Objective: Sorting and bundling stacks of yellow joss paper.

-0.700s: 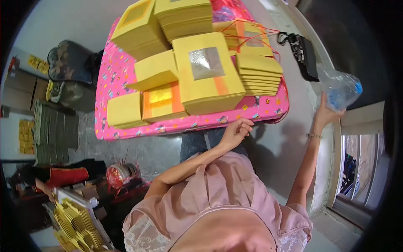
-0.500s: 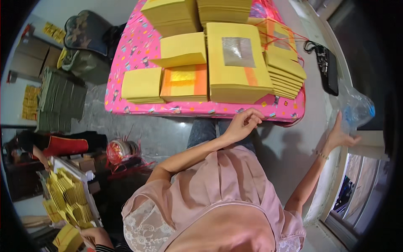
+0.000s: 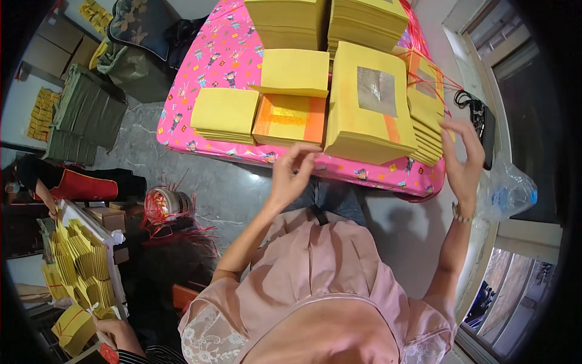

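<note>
My left hand hovers at the table's front edge, just below a yellow paper block with an orange border; its fingers curl loosely with a gap to the thumb, and nothing shows in them. My right hand is raised at the table's right edge, thumb and fingers apart, fingertips close to a stepped pile of yellow paper packets. I cannot tell if they touch. Between the hands stands a thick yellow paper stack with a silver square. A folded yellow sheet leans behind the orange-bordered block; a low yellow pile lies to its left.
Tall yellow stacks fill the back of the pink patterned table. A clear plastic bottle and a black pouch lie by the window. At left, a person in a red apron and another person's hand flank yellow bundles.
My right hand has moved from beside the bottle, forward and left to the packets. My left hand has shifted left along the table edge. The view has turned slightly.
</note>
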### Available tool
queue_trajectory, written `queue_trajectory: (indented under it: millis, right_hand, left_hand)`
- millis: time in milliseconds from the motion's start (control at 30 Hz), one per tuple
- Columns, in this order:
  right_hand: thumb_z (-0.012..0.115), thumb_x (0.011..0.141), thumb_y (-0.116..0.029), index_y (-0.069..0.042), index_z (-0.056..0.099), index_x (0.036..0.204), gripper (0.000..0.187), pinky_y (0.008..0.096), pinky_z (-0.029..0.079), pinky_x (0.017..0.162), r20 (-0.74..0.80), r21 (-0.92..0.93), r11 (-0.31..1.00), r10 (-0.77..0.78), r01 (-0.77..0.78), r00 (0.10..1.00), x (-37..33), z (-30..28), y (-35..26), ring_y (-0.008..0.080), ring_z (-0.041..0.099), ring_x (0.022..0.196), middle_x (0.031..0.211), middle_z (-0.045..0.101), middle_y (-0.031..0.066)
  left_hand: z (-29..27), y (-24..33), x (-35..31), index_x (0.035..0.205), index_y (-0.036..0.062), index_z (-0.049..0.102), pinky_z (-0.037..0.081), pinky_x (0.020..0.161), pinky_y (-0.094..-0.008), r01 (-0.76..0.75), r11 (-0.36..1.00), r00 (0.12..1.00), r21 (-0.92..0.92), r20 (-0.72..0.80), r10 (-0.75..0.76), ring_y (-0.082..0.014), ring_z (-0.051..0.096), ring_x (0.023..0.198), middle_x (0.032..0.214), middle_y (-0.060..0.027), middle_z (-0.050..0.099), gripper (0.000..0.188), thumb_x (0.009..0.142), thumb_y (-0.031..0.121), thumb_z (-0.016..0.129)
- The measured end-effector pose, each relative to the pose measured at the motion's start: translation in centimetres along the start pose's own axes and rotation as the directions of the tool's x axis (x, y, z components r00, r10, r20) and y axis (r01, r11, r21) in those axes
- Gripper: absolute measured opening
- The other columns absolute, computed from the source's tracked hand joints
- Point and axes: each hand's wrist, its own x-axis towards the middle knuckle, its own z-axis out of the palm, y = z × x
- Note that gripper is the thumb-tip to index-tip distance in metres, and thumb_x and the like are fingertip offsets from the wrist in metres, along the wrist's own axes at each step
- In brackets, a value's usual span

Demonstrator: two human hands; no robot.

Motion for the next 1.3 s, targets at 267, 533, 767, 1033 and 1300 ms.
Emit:
queue_trajectory:
  millis: [267,533,767,1033,1300]
  right_hand:
    - [0.077,0.073,-0.028,-0.004,0.052,0.120,0.058,0.0413,0.044,0.088,0.342,0.186,0.880,-0.475,0.437,0.811,12.3,11.2,-5.2,0.0307,0.056,0.105,0.110,0.057,0.0129]
    - [0.070,0.078,-0.021,-0.004,0.052,0.106,0.038,0.0434,0.048,0.073,0.584,0.105,0.917,-0.370,0.384,0.722,16.5,20.4,-4.3,0.0335,0.062,0.086,0.091,0.063,0.0136]
    - [0.063,0.081,-0.011,-0.003,0.052,0.100,0.023,0.0428,0.049,0.070,0.297,-0.053,0.865,-0.463,0.498,0.835,18.4,23.8,-1.3,0.0327,0.060,0.079,0.085,0.058,0.0136]
    - [0.067,0.071,-0.008,-0.004,0.054,0.089,0.023,0.0401,0.052,0.067,0.557,-0.017,0.645,-0.628,0.764,0.543,16.7,26.1,-1.9,0.0328,0.063,0.075,0.082,0.056,0.0120]
    - [0.077,0.076,-0.025,-0.001,0.051,0.096,0.041,0.0456,0.051,0.074,0.813,0.000,0.869,-0.288,0.495,0.505,18.9,28.2,1.4,0.0375,0.062,0.086,0.094,0.058,0.0163]
  left_hand:
    - [-4.2,-0.1,4.8,0.127,-0.0024,0.051,0.054,0.080,-0.0269,0.181,0.859,0.960,-0.478,-0.105,-0.261,-0.0161,0.066,0.091,0.106,-0.0113,0.064,0.034,0.096,0.009,0.056]
    - [-4.3,-1.8,7.7,0.140,-0.0054,0.030,0.053,0.095,-0.0357,0.250,0.652,0.916,-0.716,-0.043,-0.398,-0.0297,0.060,0.112,0.125,-0.0228,0.055,0.056,0.095,0.009,0.057]
    - [-4.0,-1.1,10.2,0.142,-0.0056,0.024,0.049,0.101,-0.0387,0.273,0.511,0.885,-0.815,0.005,-0.466,-0.0328,0.055,0.119,0.129,-0.0238,0.049,0.065,0.091,0.008,0.062]
    - [-3.6,-1.2,11.7,0.140,-0.0011,0.027,0.048,0.102,-0.0386,0.265,0.500,0.896,-0.825,0.020,-0.443,-0.0323,0.056,0.116,0.117,-0.0183,0.051,0.061,0.090,0.007,0.062]
    - [-3.4,-0.4,12.4,0.134,-0.0016,0.033,0.047,0.101,-0.0406,0.332,0.562,0.845,-0.758,-0.026,-0.535,-0.0292,0.055,0.115,0.117,-0.0164,0.052,0.050,0.093,0.013,0.059]
